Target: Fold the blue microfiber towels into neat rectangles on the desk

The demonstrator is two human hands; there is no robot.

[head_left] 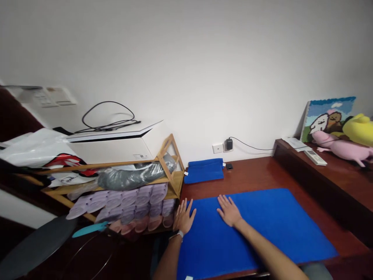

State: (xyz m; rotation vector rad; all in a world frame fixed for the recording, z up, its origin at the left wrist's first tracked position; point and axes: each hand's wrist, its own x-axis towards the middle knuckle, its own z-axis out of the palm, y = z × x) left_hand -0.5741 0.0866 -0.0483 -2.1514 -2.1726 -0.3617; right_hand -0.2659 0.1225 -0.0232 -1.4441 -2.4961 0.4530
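Note:
A blue towel (271, 225) lies spread out over the brown wooden desktop. My left hand (184, 218) rests at the towel's left edge with its fingers spread. On the towel's far part, my right hand (229, 210) lies flat, palm down and fingers apart. Neither hand holds anything. Farther back, near the wall, sits a folded blue towel (204, 172) with small white tags at its sides.
Left of the desk stands a wooden rack (171, 171) with several slippers (128, 200) and a white box (113, 149). A raised ledge on the right holds a remote control (315, 157) and a pink plush toy (340, 147). A black charger (229, 144) is plugged into the wall.

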